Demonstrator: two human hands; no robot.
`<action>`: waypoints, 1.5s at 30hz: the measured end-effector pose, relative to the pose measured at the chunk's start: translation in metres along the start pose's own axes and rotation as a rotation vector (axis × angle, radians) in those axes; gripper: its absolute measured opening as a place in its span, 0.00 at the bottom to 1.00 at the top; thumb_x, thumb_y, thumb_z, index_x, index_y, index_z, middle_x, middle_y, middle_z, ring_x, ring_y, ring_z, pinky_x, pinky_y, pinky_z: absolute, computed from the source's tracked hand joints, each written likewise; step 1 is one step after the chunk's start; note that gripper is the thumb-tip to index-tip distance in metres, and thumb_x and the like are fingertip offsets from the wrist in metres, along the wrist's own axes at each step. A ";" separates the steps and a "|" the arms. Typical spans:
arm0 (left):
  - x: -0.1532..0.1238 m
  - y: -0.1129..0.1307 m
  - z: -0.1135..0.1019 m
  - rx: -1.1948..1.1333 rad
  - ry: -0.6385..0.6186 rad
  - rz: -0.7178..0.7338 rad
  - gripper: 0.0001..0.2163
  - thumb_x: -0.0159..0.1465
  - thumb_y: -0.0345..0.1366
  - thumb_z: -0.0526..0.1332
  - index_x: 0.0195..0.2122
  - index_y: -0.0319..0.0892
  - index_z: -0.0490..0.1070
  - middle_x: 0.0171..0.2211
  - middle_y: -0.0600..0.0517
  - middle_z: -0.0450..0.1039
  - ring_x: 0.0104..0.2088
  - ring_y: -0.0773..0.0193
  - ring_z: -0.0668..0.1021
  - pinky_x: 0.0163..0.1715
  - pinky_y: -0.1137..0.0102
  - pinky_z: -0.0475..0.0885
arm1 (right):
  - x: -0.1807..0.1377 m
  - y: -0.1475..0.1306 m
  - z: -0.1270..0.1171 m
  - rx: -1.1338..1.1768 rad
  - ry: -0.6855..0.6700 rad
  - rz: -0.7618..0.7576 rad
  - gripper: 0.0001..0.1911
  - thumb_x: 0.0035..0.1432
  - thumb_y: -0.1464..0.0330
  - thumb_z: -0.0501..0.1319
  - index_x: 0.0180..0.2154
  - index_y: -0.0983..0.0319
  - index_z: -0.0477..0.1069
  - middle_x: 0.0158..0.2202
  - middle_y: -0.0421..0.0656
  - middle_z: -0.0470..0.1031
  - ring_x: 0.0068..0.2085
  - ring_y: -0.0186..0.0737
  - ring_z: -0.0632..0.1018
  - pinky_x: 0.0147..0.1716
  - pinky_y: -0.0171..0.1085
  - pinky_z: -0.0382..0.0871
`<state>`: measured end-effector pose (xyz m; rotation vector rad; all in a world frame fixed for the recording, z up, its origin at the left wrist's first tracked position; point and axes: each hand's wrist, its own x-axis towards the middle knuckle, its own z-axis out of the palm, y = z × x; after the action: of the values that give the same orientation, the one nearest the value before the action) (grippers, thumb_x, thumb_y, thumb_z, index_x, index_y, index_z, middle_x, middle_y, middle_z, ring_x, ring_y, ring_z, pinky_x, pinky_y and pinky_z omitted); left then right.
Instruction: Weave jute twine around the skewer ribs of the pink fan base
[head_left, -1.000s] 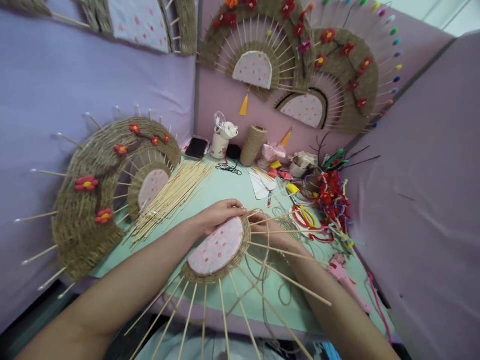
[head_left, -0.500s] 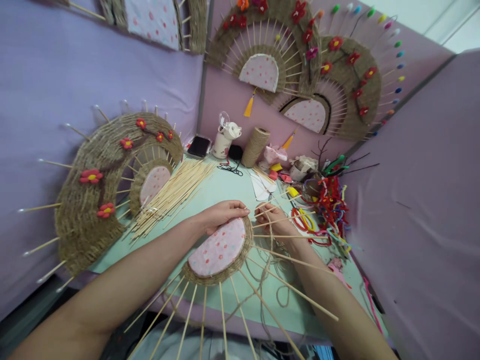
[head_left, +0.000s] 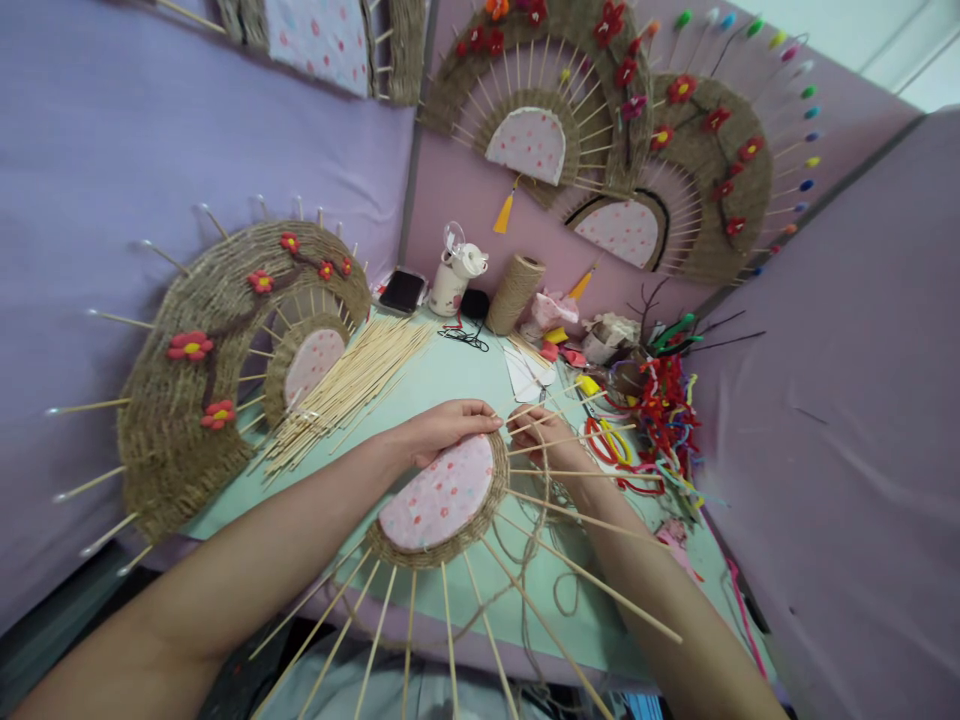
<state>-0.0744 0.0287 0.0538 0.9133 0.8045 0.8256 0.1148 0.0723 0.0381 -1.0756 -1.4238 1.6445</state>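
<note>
A half-round fan piece (head_left: 442,500) lies on the green table, pink dotted fabric ringed by woven jute, with bamboo sticks (head_left: 592,585) fanning out toward me. My left hand (head_left: 442,428) rests on its upper edge, fingers curled down onto the jute rim. My right hand (head_left: 544,432) sits just right of that rim among the sticks, fingers pinched together on the jute twine (head_left: 536,540), which trails in loops under the sticks.
A pile of loose bamboo sticks (head_left: 345,390) and a finished jute fan with red flowers (head_left: 217,350) lie at left. A twine spool (head_left: 514,292), a white cup (head_left: 452,282) and a phone (head_left: 402,290) stand at the back. Coloured pipe cleaners (head_left: 664,410) crowd the right.
My right hand has lifted up and leftward beside the rim, drawing the twine with it. My left hand has stayed on the fan piece. The view has shifted slightly.
</note>
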 end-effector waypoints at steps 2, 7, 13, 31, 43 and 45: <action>-0.001 0.000 0.000 0.000 0.005 0.002 0.14 0.49 0.43 0.70 0.30 0.41 0.69 0.19 0.58 0.68 0.18 0.72 0.70 0.20 0.76 0.63 | 0.000 0.001 0.001 -0.003 0.005 -0.001 0.16 0.42 0.58 0.70 0.21 0.61 0.68 0.17 0.33 0.57 0.20 0.28 0.57 0.21 0.32 0.49; -0.001 0.001 0.001 0.003 0.021 -0.004 0.15 0.48 0.43 0.70 0.30 0.40 0.69 0.19 0.58 0.68 0.18 0.72 0.69 0.19 0.76 0.63 | -0.003 0.000 0.004 0.008 0.014 -0.010 0.17 0.40 0.57 0.71 0.21 0.61 0.68 0.17 0.34 0.58 0.20 0.29 0.57 0.21 0.32 0.52; 0.000 -0.001 0.000 0.007 0.023 -0.009 0.16 0.48 0.44 0.70 0.29 0.40 0.69 0.19 0.58 0.68 0.17 0.73 0.69 0.18 0.76 0.62 | -0.004 -0.004 0.007 0.022 0.010 -0.027 0.19 0.38 0.55 0.71 0.22 0.61 0.69 0.18 0.35 0.61 0.20 0.28 0.57 0.20 0.32 0.51; 0.001 -0.004 0.001 0.050 0.016 -0.020 0.16 0.48 0.44 0.70 0.30 0.41 0.68 0.19 0.59 0.66 0.17 0.74 0.67 0.16 0.77 0.60 | 0.004 0.002 0.005 -0.074 0.140 -0.155 0.14 0.42 0.58 0.68 0.23 0.62 0.71 0.20 0.37 0.65 0.20 0.28 0.61 0.19 0.32 0.52; 0.001 -0.006 0.003 0.132 0.044 -0.007 0.17 0.48 0.46 0.69 0.32 0.41 0.68 0.18 0.60 0.64 0.16 0.74 0.64 0.16 0.77 0.56 | 0.004 0.007 0.002 -0.116 0.169 -0.204 0.17 0.46 0.54 0.66 0.25 0.62 0.73 0.17 0.35 0.61 0.19 0.28 0.59 0.18 0.32 0.50; -0.001 -0.005 0.004 0.150 0.058 0.006 0.18 0.50 0.45 0.68 0.36 0.42 0.67 0.20 0.60 0.66 0.16 0.74 0.65 0.16 0.77 0.57 | 0.003 0.007 0.002 -0.114 0.171 -0.215 0.17 0.46 0.54 0.66 0.26 0.62 0.73 0.17 0.35 0.61 0.19 0.28 0.58 0.18 0.32 0.50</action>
<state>-0.0699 0.0246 0.0517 1.0284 0.9247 0.8079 0.1115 0.0734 0.0311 -1.0587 -1.4782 1.3027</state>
